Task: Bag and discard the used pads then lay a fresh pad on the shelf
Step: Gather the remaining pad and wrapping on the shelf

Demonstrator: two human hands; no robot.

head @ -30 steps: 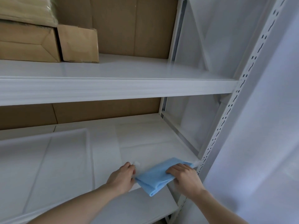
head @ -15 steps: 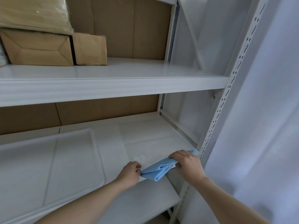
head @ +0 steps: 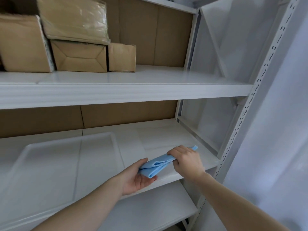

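1. Now, nearest to us, our left hand (head: 139,175) sits palm-up at the front lip of the middle shelf (head: 168,178), fingers loosely curled, thumb over the near end of the folded blue pad (head: 156,165).
2. Just beyond, that pad runs long-ways from near-left up to far-right, hovering just over the shelf's front edge, a hand at each end.
3. Our right hand (head: 186,160) clamps the far end from above, knuckles up, fingers wrapped round the fold.
4. We'd judge unfolding comes next: hands pull apart along that axis.
5. Farther left along the shelf lies a white tray (head: 66,155).
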